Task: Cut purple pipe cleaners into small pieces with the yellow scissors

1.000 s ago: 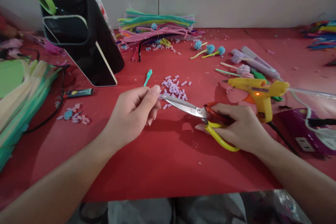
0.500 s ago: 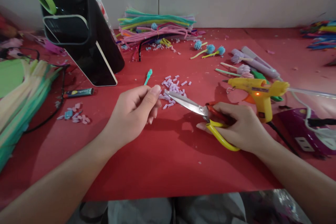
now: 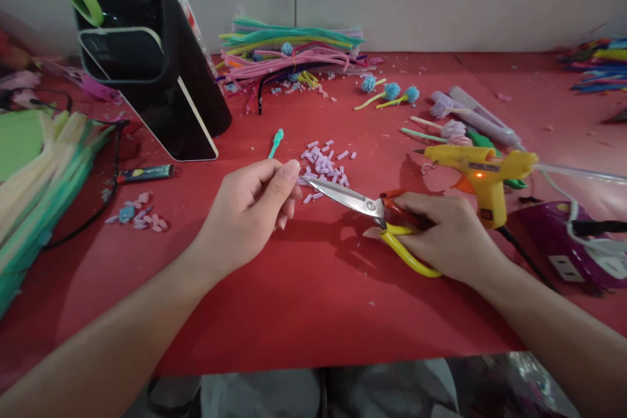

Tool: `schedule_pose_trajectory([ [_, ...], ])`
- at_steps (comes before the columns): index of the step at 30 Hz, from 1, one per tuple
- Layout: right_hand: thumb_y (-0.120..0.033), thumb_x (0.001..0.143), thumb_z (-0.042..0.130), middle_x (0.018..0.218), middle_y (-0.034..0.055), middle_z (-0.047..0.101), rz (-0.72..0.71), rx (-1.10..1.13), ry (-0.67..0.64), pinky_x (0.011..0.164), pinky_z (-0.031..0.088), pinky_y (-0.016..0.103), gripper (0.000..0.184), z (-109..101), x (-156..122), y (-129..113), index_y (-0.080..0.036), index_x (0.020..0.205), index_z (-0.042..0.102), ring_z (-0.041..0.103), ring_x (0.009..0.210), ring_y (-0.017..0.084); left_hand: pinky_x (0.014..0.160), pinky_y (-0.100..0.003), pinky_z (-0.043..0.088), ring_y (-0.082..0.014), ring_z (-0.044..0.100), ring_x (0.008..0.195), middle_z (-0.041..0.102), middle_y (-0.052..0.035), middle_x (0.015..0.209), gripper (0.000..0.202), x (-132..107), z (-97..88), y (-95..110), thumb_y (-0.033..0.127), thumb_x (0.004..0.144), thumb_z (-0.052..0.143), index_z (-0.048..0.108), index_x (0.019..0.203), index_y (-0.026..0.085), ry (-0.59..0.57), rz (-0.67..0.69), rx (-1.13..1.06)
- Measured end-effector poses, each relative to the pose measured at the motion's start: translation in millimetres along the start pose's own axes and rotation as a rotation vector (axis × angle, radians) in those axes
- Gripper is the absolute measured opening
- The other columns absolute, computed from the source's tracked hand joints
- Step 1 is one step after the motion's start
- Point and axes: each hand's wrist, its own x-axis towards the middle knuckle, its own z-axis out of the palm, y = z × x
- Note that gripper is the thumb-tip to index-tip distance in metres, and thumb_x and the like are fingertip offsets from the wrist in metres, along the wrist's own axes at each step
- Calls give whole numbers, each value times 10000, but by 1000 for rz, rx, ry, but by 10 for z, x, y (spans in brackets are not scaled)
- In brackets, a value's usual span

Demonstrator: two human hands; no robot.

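Note:
My left hand (image 3: 252, 209) is closed in a pinch, thumb against the fingers. What sits between the fingertips is too small or hidden to make out. Just behind it a teal pipe cleaner (image 3: 276, 142) with a knobbed tip rises; its lower end is hidden by the hand, and I cannot tell whether the hand holds it. My right hand (image 3: 448, 232) grips scissors (image 3: 350, 198) with red and yellow handles, their blades together and the tip close to my left fingertips. Under and beyond the blades lies a pile of short lilac pieces (image 3: 324, 160) on the red table (image 3: 313, 313).
A yellow glue gun (image 3: 482, 166) with its orange light on lies right, near a purple power strip (image 3: 548, 241). A black tumbler (image 3: 161, 78) stands left, beside a lighter (image 3: 145, 174) and cut pieces (image 3: 137, 215). Pipe cleaner bundles (image 3: 294, 46) and blue pompom stems (image 3: 390, 93) lie behind.
The scissors' blades have closed together, and their tip has moved slightly left and down toward my left fingertips. My left hand has stayed almost still.

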Motion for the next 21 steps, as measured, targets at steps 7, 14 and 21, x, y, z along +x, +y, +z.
schedule_pose_trajectory([
  [7,-695,673,785,609,-56,287,86,37,-5,485,220,265,609,-8,-31,16,-201,635,430,247,579,99,481,-194,436,-79,538,488,583,22,577,366,4,0,-16,338,1028,481,560,702,193,9,11,0],
  [14,-739,661,761,606,-56,271,97,35,9,487,208,268,630,2,-26,2,-198,625,440,241,576,100,496,-203,449,-88,556,518,595,15,601,365,-8,0,-47,394,1019,498,572,725,192,50,35,47],
  [21,-702,676,786,630,-50,287,103,42,-24,499,227,280,603,-11,-33,-3,-202,662,449,254,596,107,514,-226,474,-104,571,531,626,11,618,291,-16,-8,-68,340,1012,509,618,780,201,90,97,135],
])
